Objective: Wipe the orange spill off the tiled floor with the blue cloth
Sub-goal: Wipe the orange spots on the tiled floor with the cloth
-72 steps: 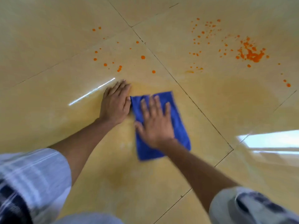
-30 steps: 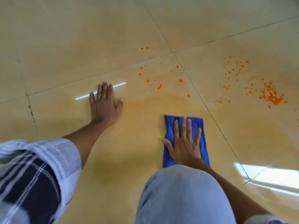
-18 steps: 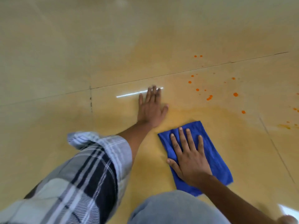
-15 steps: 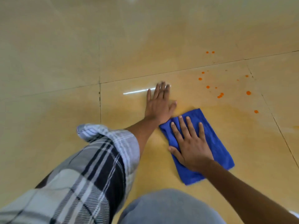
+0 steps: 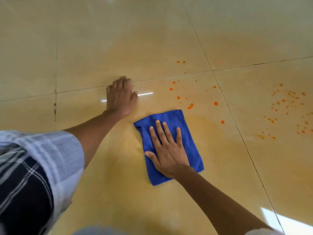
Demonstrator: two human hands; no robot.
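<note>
Pressing flat with straight fingers, the right hand (image 5: 169,155) covers the cloth (image 5: 171,145); spill (image 5: 189,106) drops lie just beyond the cloth, and the left hand (image 5: 121,97) rests flat, fingers straight, beside the cloth.

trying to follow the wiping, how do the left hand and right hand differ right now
The right hand lies flat on the blue cloth, fingers spread and sharp; the left hand is on bare tiled floor, fingers together and blurred. It lies farther from the camera. Both are open, palm down.
</note>
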